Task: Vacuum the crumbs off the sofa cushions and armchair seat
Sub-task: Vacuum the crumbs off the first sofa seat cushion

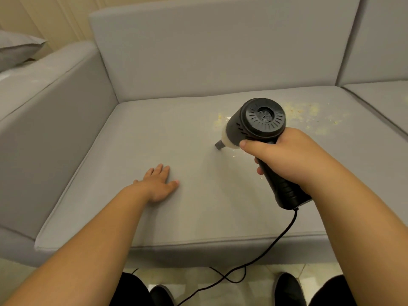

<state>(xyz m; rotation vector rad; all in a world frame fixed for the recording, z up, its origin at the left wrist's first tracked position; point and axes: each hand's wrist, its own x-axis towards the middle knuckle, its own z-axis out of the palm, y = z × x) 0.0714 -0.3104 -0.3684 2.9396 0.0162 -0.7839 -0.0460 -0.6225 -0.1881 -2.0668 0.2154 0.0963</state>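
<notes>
Mid-pass on the sofa cushion (154, 133): right hand (293, 155) gripping the vacuum (258, 122), left hand (157, 184) spread flat; next, probably nozzle toward crumbs (309, 115) at upper right.

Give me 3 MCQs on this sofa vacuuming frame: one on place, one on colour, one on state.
1. Where do most crumbs lie on the seat cushion?
A. back right
B. front left
C. under the left hand

2. What colour is the handheld vacuum body?
A. white
B. black
C. red

3. What is the left hand doing?
A. gripping the cord
B. holding the nozzle
C. resting flat on the cushion

Key: 1 A, the yellowish scatter sits near the backrest, right of the vacuum. 2 B, its housing and handle are black. 3 C, its fingers lie straight on the fabric, while the right hand grips the handle.
</notes>
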